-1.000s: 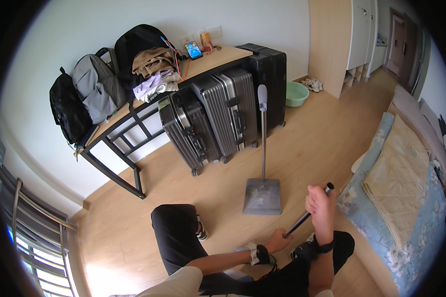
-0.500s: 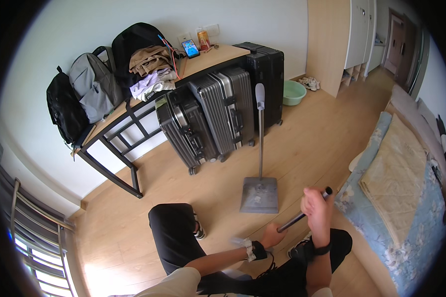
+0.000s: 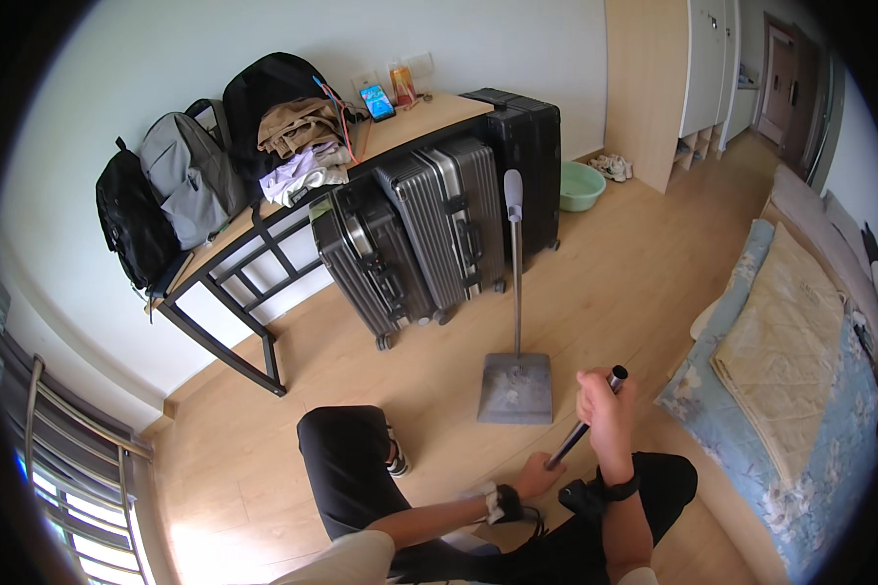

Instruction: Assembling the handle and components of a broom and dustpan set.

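My right hand [image 3: 607, 414] is closed round the upper part of a dark broom handle [image 3: 569, 445], just below its rounded end. Lower on the same handle, my left hand [image 3: 535, 477] grips it too. The handle slants down to the left between my knees; its lower end and any broom head are hidden by my arms and legs. Just beyond my hands a grey long-handled dustpan [image 3: 514, 390] stands on the floor, its pole upright and its open pan facing me. Some light dust or debris shows in the pan. Neither hand touches the dustpan.
Several dark suitcases [image 3: 439, 224] stand by a desk [image 3: 429, 114] bearing backpacks, clothes, a phone and a bottle. A green basin [image 3: 580, 187] and shoes [image 3: 613, 168] are on the floor farther back. A bed [image 3: 712, 390] runs along the right; a railed window [image 3: 88, 497] is at lower left.
My right hand and the top of the handle have moved slightly left, so the handle stands steeper. My left hand stays low on it. The dustpan has not visibly moved on the floor.
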